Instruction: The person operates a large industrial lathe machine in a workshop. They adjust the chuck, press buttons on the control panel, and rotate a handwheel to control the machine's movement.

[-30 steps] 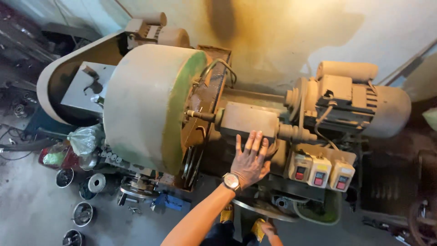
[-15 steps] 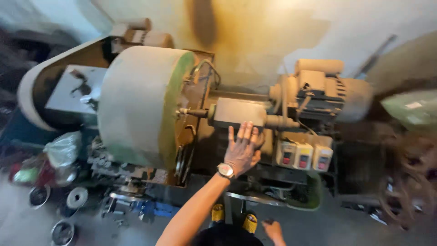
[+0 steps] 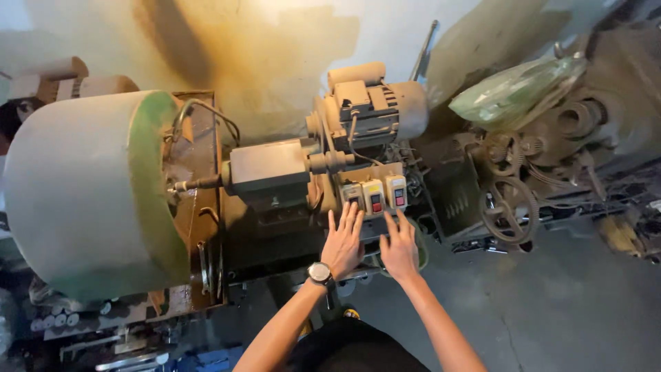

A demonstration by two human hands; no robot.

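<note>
A large grey drum with a green rim [image 3: 89, 193] fills the nine o'clock side of a grimy workshop machine; it looks heavy and rigid, not something to shift bare-handed. At centre, the left hand [image 3: 343, 242], wearing a wristwatch, and the right hand [image 3: 399, 249] lie flat and spread, gripping nothing, just below three beige switch boxes with red buttons [image 3: 376, 195]. A dusty electric motor [image 3: 372, 103] sits at twelve o'clock. No containers show clearly.
</note>
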